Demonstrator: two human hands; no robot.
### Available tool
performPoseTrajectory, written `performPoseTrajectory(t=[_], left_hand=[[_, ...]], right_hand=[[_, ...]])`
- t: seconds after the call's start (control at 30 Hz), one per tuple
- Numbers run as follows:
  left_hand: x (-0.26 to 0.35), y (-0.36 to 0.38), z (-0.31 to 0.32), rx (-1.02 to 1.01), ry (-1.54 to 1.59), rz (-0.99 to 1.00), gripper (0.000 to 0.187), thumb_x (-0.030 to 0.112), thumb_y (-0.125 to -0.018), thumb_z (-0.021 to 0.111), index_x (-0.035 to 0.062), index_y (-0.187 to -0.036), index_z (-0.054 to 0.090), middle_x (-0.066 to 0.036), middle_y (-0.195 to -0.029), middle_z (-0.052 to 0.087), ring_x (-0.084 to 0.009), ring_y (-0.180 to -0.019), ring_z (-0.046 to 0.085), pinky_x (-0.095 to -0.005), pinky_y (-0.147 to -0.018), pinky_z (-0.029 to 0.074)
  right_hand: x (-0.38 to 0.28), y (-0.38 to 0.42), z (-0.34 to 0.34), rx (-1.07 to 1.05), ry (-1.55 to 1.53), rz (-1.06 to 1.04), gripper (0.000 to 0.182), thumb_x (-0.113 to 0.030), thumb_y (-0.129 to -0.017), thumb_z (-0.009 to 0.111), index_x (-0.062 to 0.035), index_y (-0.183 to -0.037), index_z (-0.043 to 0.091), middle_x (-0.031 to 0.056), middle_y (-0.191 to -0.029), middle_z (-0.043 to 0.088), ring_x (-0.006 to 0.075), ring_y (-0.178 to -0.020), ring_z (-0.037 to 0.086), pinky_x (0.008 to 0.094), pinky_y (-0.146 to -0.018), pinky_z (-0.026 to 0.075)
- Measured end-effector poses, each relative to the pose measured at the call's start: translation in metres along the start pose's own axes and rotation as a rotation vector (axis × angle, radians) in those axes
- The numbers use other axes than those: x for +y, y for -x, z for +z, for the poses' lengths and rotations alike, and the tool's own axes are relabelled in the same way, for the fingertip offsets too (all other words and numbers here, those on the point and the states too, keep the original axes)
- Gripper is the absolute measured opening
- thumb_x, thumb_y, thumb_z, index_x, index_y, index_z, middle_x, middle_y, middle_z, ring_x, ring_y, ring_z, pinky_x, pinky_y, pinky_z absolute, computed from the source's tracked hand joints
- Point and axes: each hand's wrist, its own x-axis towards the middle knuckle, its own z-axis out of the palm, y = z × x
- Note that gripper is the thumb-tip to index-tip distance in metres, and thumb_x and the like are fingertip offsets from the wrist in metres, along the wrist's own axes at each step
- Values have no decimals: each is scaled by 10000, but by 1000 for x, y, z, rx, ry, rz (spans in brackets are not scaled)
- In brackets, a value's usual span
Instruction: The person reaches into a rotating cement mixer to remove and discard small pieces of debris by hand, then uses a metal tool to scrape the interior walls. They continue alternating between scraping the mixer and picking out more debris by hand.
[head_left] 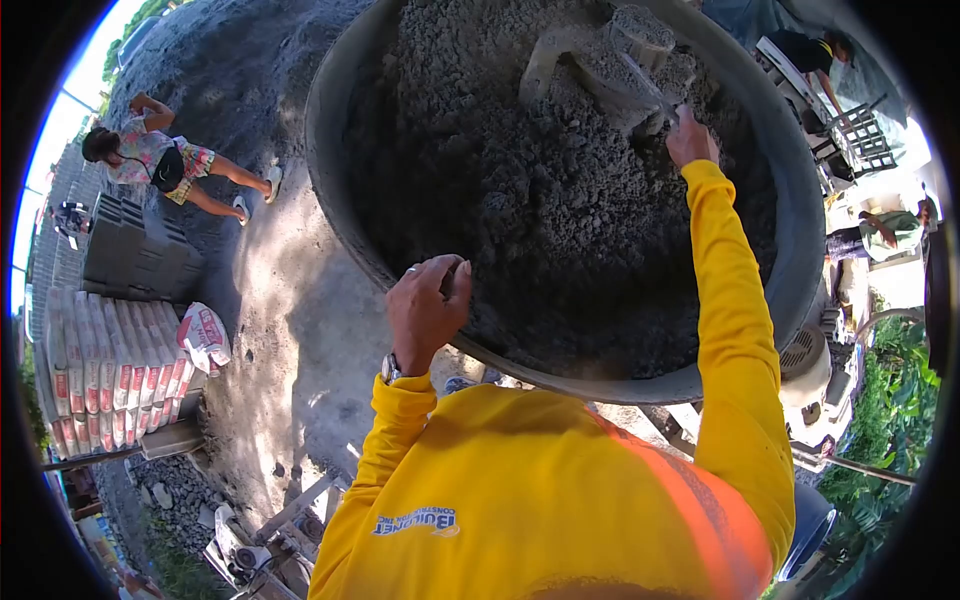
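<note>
A wide round mixer pan [335, 195] fills the upper middle, holding grey, crumbly mortar mix [540, 215]. Inside it, a mixing arm and hub [640, 40] are caked with the same grey material. My right hand [692, 140] reaches over the pan, its fingers closed round the near end of a thin, grey-coated hand tool [648, 82] that lies against the mixing arm; the tool's exact kind cannot be made out. At the pan's near left rim is my left hand [428, 308], fingers curled in with nothing visible in them, a ring and a wristwatch on it.
Stacked cement bags [115, 365] stand at left beside grey hollow blocks [140, 250]. A person [170, 165] walks near a large sand pile [235, 70]. Two other people [815, 55] are at right. A motor housing [803, 355] sits by the pan's lower right.
</note>
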Motion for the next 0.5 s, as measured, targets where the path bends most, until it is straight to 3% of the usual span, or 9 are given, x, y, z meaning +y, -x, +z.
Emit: performPoseTrajectory(t=[0.17,0.3,0.5], left_hand=[[-3,-4,-6,-32,26,-55,200,254,-887,681,80,-965,739,-98,-945,749,-252,-831,717,-353,-738,581],[-10,-6,-4,-25,31,-58,212,262,-883,675,76,-961,738,-98,-935,750,-254,-817,718,-355,-727,581],[-12,-11,-6,-34,18,-63,217,264,-882,674,71,-955,739,-101,-925,749,-250,-804,717,-352,-722,576]], right_hand=[[-47,-32,52,-2,46,53,314,-194,-944,502,-122,-1249,534,274,-1118,665,450,-1068,631,531,-903,508],[-43,21,25,-113,-41,-121,313,-299,-978,497,-154,-1250,552,253,-1038,681,467,-1005,628,556,-836,495],[-49,-10,5,60,-46,-43,329,-287,-954,537,-114,-1234,540,232,-1051,695,447,-1008,646,548,-846,502]])
